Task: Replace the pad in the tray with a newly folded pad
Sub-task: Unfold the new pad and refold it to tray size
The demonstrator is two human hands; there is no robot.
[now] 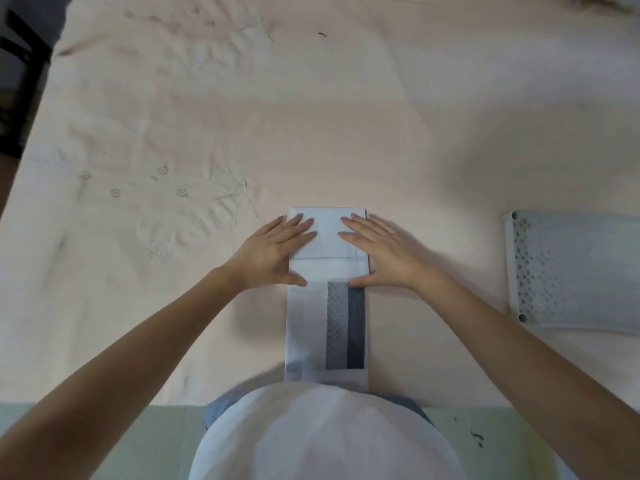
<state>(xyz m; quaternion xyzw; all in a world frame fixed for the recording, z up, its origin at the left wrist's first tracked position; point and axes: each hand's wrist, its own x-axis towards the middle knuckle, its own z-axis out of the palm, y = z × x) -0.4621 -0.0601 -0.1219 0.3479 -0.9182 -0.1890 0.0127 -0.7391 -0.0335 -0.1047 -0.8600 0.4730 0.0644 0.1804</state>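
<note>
A long white pad lies in a narrow strip on the pink cloth-covered surface, its far end folded over toward me. A grey patterned panel shows on its near half. My left hand lies flat on the left side of the folded part, fingers spread. My right hand presses flat on the right side. Both thumbs rest along the fold's near edge. A grey tray with a perforated grid stands to the right, apart from both hands.
The pink embroidered cloth covers the wide surface ahead and to the left. A dark object stands past the far left edge. The surface's near edge runs by my torso, with green floor below.
</note>
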